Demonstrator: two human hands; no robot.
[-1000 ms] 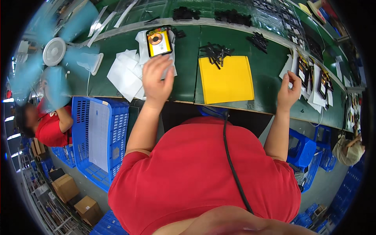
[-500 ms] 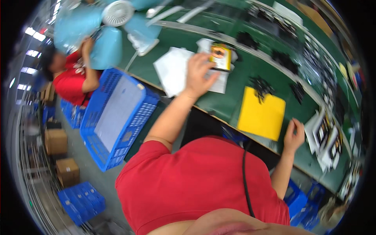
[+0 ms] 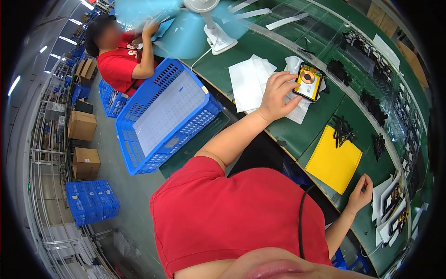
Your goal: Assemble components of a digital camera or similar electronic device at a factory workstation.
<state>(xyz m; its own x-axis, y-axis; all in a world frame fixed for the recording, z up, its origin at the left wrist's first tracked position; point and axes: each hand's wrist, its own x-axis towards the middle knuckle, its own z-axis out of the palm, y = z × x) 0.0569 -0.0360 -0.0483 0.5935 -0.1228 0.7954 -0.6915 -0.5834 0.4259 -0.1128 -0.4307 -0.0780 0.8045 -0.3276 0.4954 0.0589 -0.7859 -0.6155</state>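
Observation:
My left hand [image 3: 277,98] is at the white paper sheets on the green bench, fingers apart and fingertips by the left edge of a small opened electronic device [image 3: 308,83]. That device has a black rim, a yellow border, a white label and a round copper coil. It lies face up on white paper [image 3: 297,114]. Lower right, my right hand [image 3: 361,193] hovers over the bench edge with fingers curled together; what they hold, if anything, is too small to make out. Between the hands lies a yellow sheet [image 3: 334,160] with several thin black strips [image 3: 342,131] on its top edge.
Beside the bench stands a blue crate [image 3: 174,135]. A white fan [image 3: 219,39] stands at the far left end, near a co-worker in red [image 3: 123,65]. White envelopes with similar devices [image 3: 389,211] lie at right. Black parts [image 3: 339,72] line a clear rail.
My view has shifted, so the bench appears further right and lower. My left hand stays by the device, fingertips close to its edge. My right hand remains curled near the bench edge.

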